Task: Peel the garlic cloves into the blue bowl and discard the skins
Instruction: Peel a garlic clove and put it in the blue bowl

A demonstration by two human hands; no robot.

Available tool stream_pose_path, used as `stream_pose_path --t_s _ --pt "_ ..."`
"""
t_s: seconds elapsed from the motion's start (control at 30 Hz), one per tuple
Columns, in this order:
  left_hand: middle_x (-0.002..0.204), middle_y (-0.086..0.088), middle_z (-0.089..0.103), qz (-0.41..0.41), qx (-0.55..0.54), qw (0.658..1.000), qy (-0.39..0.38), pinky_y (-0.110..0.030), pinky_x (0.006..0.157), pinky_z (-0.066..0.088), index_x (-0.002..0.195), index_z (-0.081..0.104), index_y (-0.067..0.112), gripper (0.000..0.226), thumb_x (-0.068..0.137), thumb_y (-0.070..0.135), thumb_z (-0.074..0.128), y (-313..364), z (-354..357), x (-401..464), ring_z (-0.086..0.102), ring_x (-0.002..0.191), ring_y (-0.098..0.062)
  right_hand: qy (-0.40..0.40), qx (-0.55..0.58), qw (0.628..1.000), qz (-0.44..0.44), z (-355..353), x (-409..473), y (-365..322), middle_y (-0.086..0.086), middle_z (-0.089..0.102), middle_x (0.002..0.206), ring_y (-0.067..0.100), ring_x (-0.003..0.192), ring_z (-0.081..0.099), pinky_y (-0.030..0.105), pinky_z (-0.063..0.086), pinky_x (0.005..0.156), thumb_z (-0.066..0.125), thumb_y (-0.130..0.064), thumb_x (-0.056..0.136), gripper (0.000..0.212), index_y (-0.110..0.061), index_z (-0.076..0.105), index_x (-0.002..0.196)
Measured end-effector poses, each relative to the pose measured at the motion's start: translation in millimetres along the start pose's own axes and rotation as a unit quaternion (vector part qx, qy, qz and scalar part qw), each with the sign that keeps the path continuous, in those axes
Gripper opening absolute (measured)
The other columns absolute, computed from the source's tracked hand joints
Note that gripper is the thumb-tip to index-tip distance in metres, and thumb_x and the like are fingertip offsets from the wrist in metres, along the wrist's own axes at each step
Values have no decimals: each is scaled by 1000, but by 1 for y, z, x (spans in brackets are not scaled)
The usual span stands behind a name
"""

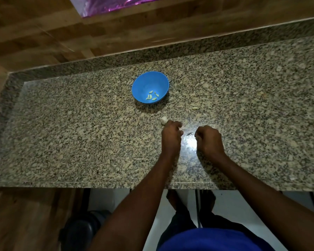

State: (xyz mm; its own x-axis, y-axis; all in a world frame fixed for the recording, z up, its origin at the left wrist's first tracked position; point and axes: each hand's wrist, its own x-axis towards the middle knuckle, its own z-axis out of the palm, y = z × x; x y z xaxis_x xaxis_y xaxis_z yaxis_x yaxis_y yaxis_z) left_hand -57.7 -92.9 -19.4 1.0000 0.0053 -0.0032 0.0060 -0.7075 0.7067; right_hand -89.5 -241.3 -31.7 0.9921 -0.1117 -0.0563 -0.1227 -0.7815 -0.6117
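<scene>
Both fists are curled; the left hand (pixel 171 135) seems to pinch something pale, the right hand (pixel 209 138) unclear. Garlic (pixel 164 120) lies just beyond. Skins could vanish against the speckled counter (pixel 62 124). Farther, the blue bowl (pixel 150 86) holds about 5 peeled cloves (pixel 152 96).

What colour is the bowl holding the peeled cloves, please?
Bright blue; the bowl shows clearly in the head view.

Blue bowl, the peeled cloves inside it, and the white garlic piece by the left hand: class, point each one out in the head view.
blue bowl (pixel 143 82): head view, bare inner wall.
peeled cloves (pixel 152 96): head view, middle of the cluster.
white garlic piece (pixel 164 120): head view, its centre, on the counter.
</scene>
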Motion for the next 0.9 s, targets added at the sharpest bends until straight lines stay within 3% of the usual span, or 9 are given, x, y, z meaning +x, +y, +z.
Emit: stream_pose_path --t_s 0.07,0.27,0.33,0.4,0.53,0.6,0.73,0.83,0.9 --pt "103 -10 67 10 8 1000 10 -31 79 50 109 73 5 34 77 -8 67 -5 -3 4 62 87 -19 -2 8 1000 7 -1 1 -1 4 64 74 22 69 59 29 38 58 64 0 81 12 -10 66 76" --pt "108 -10 67 22 10 996 88 -25 85 49 113 70 5 33 87 -10 57 -11 -1 -23 63 96 -21 -6 69 995 67 -8 -1 2 -1 71 71 9 62 58 16 37 54 67 2 80 21 -16 74 73" --pt "105 -10 66 54 36 996 57 -24 83 46 110 71 6 25 89 -2 60 -1 2 -30 61 95 -20 -6 87 993 85 -12 -3 2 -4 69 70 10 64 60 14 36 56 68 3 78 20 -14 76 71" --pt "104 -12 64 86 54 995 -5 -9 77 35 109 70 2 21 89 0 64 6 11 -31 54 94 -16 -4 97 989 110 -15 -4 2 -5 69 69 11 66 62 11 36 55 69 1 79 19 -15 76 70" --pt "99 -6 60 97 198 974 -46 -26 67 42 98 67 10 15 85 13 75 17 27 -29 55 93 -20 3 105 985 139 -18 -7 4 -10 66 64 9 65 63 8 36 55 70 -1 78 21 -18 76 67" --pt "84 -3 56 99 213 972 -18 -30 60 35 80 62 11 15 80 3 74 15 32 -31 51 78 -18 2 109 983 146 -19 -8 4 -14 63 60 7 63 63 8 37 54 69 0 78 21 -17 77 67" --pt "76 -6 51 174 226 956 -69 -33 52 26 72 53 12 28 66 -5 73 3 28 -56 46 72 -22 -7 130 979 158 -21 -8 4 -14 64 59 10 65 67 19 47 60 70 2 76 24 -19 76 65" --pt "72 -6 49 131 240 962 -27 -32 51 20 71 53 13 27 62 -5 71 -14 18 -58 45 65 -20 -20 140 977 157 -22 -9 5 -12 66 60 11 67 69 21 50 64 71 2 77 24 -18 75 64" --pt "72 -5 51 72 203 976 14 -32 49 27 72 58 11 20 70 -7 67 -24 7 -53 48 64 -19 -27 149 976 156 -22 -10 3 -11 67 62 10 67 69 19 50 63 72 2 76 26 -19 74 63"
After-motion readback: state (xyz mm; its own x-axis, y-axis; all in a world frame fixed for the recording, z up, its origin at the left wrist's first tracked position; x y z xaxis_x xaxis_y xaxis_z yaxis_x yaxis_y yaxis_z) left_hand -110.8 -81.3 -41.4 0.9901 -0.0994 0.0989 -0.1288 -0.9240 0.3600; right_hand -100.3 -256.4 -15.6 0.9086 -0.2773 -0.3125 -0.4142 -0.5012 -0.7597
